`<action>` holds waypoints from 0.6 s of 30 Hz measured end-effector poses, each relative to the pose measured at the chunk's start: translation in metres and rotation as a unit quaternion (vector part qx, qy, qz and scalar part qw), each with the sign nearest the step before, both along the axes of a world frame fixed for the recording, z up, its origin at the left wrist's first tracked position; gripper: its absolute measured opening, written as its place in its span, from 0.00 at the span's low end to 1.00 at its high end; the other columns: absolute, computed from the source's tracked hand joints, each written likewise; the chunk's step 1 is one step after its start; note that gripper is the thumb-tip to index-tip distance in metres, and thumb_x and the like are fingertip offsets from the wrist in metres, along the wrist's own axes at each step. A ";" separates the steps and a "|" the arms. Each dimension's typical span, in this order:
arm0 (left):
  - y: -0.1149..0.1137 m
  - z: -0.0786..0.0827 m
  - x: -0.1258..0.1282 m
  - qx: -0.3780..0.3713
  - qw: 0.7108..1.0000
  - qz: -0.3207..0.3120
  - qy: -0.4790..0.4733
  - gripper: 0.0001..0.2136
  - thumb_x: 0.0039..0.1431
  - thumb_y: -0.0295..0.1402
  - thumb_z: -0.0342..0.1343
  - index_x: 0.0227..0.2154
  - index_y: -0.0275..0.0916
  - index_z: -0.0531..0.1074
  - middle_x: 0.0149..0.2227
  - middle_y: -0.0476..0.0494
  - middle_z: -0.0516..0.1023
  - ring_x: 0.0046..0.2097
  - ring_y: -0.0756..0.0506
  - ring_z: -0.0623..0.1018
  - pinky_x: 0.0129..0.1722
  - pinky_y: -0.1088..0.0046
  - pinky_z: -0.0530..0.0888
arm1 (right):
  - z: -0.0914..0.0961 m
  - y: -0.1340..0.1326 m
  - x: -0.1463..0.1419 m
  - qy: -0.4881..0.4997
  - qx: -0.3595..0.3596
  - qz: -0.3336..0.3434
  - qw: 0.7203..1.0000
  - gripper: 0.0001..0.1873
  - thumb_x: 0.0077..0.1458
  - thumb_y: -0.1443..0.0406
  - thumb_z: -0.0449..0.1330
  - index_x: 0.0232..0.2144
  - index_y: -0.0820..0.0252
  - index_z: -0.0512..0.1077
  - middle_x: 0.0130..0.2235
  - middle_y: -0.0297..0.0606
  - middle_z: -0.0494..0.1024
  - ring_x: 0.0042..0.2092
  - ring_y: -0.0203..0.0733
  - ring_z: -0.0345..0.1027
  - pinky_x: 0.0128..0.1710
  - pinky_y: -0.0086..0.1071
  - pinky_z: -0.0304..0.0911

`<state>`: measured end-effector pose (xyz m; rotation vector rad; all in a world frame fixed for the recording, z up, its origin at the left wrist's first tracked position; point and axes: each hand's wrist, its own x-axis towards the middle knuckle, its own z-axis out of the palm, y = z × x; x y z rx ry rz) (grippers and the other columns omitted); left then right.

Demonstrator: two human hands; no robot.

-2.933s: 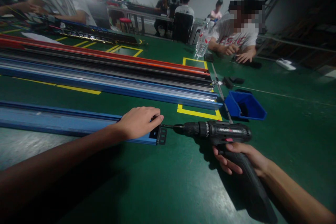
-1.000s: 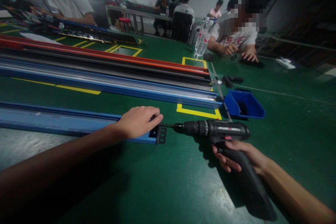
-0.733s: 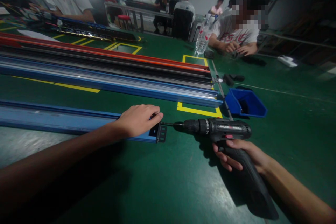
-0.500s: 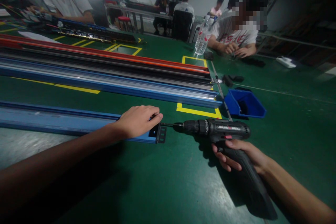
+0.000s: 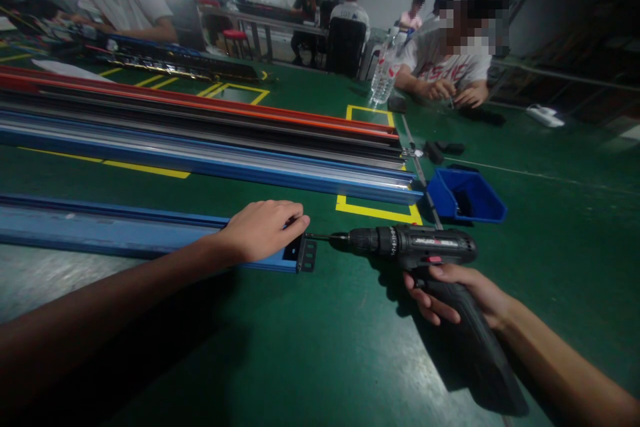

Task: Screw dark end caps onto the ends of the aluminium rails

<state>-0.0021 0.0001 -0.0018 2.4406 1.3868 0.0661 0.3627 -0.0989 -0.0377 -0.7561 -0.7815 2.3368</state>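
My right hand [image 5: 450, 297] is wrapped round the handle of a black cordless drill [image 5: 430, 245]. Its long bit [image 5: 325, 237] points left and meets a black slotted end bracket [image 5: 309, 257] on the end of a blue metal rail [image 5: 125, 223]. Over that same end lies my left hand [image 5: 267, 230], fingers closed on the rail and bracket, with the thumb near the tip of the bit. The screw point itself is too small to make out.
Behind lie several long blue, black and orange rails [image 5: 250, 140]. A blue bin [image 5: 470, 197] stands to the right, with plastic bottles [image 5: 385, 73] farther back. A co-worker's hands [image 5: 455, 93] are across the green table [image 5: 320, 353]; another person [image 5: 125, 7] works at the far left.
My hands, the drill and the blue rail hold almost the same position. The co-worker's hands across the table have shifted slightly.
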 end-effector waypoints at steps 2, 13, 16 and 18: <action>0.000 0.001 0.000 -0.001 1.000 -0.003 0.000 0.20 0.71 0.47 0.40 0.30 0.43 0.68 0.34 0.45 0.77 0.34 0.42 0.74 0.31 0.67 0.57 | 0.000 0.000 0.000 0.001 -0.001 0.000 1.000 0.18 0.67 0.59 0.59 0.46 0.72 0.77 0.35 0.42 0.79 0.21 0.26 0.67 0.34 0.27 0.73; 0.000 0.001 0.000 0.000 1.000 0.001 0.007 0.20 0.71 0.47 0.41 0.29 0.43 0.68 0.34 0.45 0.78 0.34 0.42 0.74 0.30 0.68 0.58 | -0.001 0.000 0.001 0.003 -0.003 0.006 1.000 0.19 0.67 0.58 0.59 0.47 0.72 0.77 0.35 0.42 0.79 0.22 0.26 0.67 0.34 0.28 0.72; 0.000 0.002 0.001 0.002 1.000 -0.001 0.008 0.19 0.71 0.47 0.41 0.29 0.43 0.68 0.34 0.45 0.78 0.34 0.42 0.75 0.30 0.68 0.58 | -0.001 0.000 0.001 -0.003 -0.002 0.002 1.000 0.19 0.66 0.58 0.60 0.47 0.72 0.77 0.35 0.41 0.79 0.21 0.26 0.67 0.34 0.28 0.72; -0.001 0.002 0.001 -0.002 1.000 0.001 0.009 0.19 0.71 0.47 0.41 0.29 0.43 0.68 0.34 0.45 0.78 0.34 0.43 0.75 0.30 0.68 0.58 | -0.001 0.001 0.000 -0.005 0.001 0.001 1.000 0.19 0.66 0.58 0.60 0.47 0.72 0.77 0.34 0.41 0.79 0.21 0.26 0.67 0.33 0.27 0.72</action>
